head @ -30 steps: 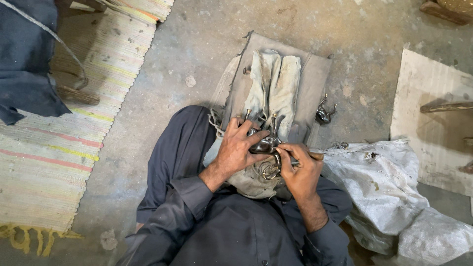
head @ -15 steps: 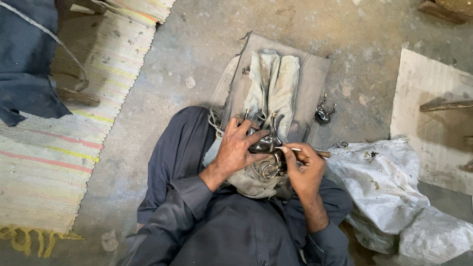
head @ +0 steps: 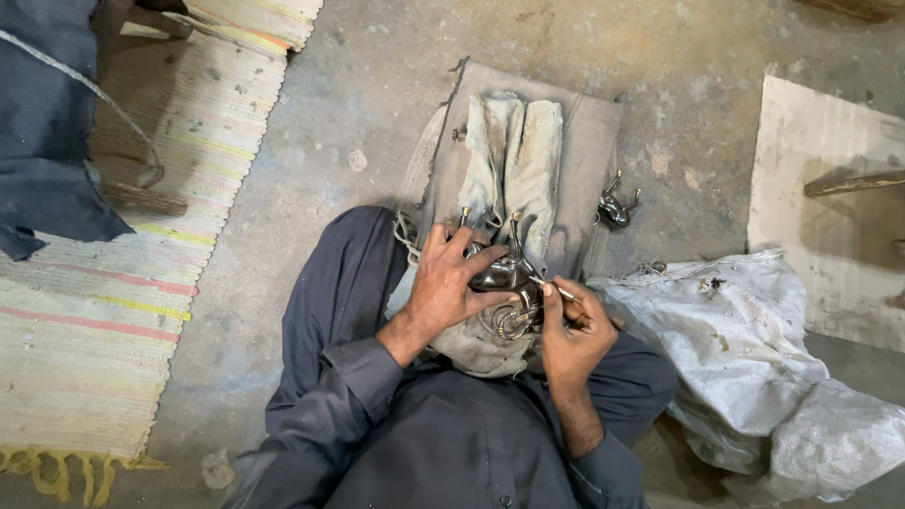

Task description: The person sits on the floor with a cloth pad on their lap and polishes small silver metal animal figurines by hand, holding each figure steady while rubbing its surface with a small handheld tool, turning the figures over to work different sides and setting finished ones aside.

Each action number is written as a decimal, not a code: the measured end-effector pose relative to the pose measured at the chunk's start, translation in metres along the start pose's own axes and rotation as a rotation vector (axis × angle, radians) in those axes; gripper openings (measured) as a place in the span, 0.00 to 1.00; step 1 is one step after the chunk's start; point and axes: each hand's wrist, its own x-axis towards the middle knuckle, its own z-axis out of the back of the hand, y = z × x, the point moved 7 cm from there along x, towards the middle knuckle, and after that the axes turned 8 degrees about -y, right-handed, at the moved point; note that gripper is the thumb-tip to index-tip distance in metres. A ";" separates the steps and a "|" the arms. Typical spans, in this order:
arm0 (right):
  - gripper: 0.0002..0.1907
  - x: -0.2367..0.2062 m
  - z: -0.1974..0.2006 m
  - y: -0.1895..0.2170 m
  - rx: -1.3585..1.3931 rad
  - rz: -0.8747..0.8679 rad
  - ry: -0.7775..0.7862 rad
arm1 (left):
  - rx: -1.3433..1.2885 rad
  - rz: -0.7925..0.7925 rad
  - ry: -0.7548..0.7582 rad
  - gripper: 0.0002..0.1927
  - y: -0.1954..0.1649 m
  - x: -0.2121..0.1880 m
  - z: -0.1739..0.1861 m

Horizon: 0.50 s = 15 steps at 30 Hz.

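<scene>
I sit on the floor in dark grey clothes with a dirty cloth pad [head: 476, 344] on my lap. My left hand [head: 451, 283] presses down on a small dark metal figurine [head: 504, 275] with thin upright prongs, holding it against the pad. My right hand [head: 570, 330] pinches a thin metal tool [head: 550, 287] whose tip touches the figurine's right side. A curled metal part of the piece shows below, between both hands.
A grey mat [head: 575, 151] with two folded dirty cloths [head: 517, 160] lies ahead. A second small metal figurine [head: 615, 207] stands at its right edge. A white sack [head: 754, 349] lies right, a striped rug [head: 123, 283] left, a pale board [head: 830, 188] far right.
My right hand has shifted slightly up and in, bringing the tool's tip onto the figurine. My left hand keeps its hold in the same place.
</scene>
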 end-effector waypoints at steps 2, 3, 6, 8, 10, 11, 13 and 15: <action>0.08 0.001 -0.001 -0.002 -0.005 -0.017 -0.007 | -0.003 0.002 -0.003 0.35 0.000 0.000 0.000; 0.08 0.002 -0.002 -0.002 0.012 -0.017 -0.007 | -0.001 0.001 -0.004 0.35 0.000 0.000 0.000; 0.07 0.002 -0.002 -0.003 0.032 -0.006 -0.015 | -0.010 -0.002 -0.007 0.35 0.001 0.001 -0.001; 0.07 0.002 -0.002 -0.003 0.033 -0.001 -0.019 | -0.014 -0.004 -0.011 0.35 0.001 0.000 -0.002; 0.07 0.001 -0.002 -0.003 0.032 -0.002 -0.020 | -0.013 -0.008 -0.015 0.35 0.002 -0.001 -0.002; 0.07 0.000 -0.002 -0.002 0.020 0.012 -0.012 | -0.006 -0.003 -0.006 0.35 0.002 -0.001 -0.003; 0.07 0.000 -0.003 -0.001 -0.005 0.041 0.004 | 0.006 0.007 0.012 0.36 0.003 -0.001 -0.006; 0.06 -0.001 -0.003 0.001 0.005 0.064 0.011 | 0.014 -0.001 0.006 0.36 0.003 -0.002 -0.005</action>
